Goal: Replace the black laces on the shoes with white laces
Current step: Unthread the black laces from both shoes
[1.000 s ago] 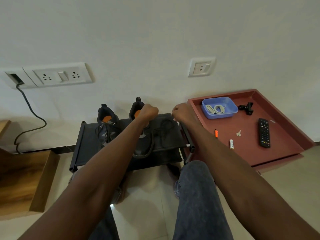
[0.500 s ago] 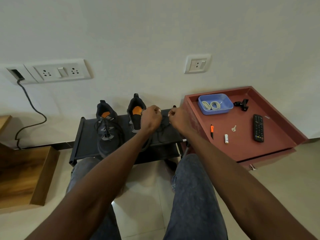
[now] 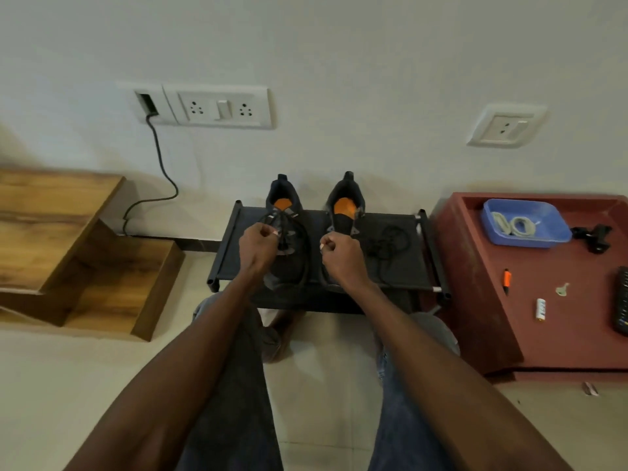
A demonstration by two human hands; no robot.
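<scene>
Two dark shoes with orange insoles stand on a black rack (image 3: pixel 231 246). The left shoe (image 3: pixel 283 205) still carries its black lace (image 3: pixel 300 253). My left hand (image 3: pixel 256 249) is over that shoe, fingertips pinching the lace near the tongue. The right shoe (image 3: pixel 345 209) has bare eyelets, and a loose black lace (image 3: pixel 387 241) lies on the rack beside it. My right hand (image 3: pixel 343 258) hovers over the right shoe's front with curled fingers, and nothing shows in it. White laces (image 3: pixel 515 226) lie coiled in a blue tray (image 3: pixel 557 229).
A maroon tray table (image 3: pixel 475 300) on the right holds the blue tray, a black clip (image 3: pixel 594 234), an orange marker (image 3: pixel 507 279), a key (image 3: pixel 562 289), a battery (image 3: pixel 540 309) and a remote (image 3: pixel 622 300). Wooden steps (image 3: pixel 85 266) stand on the left. My knees are under the rack's front edge.
Both hands left the loose lace on the rack's right side and moved left. My left hand now reaches the left shoe's lace. The view panned right and tilted.
</scene>
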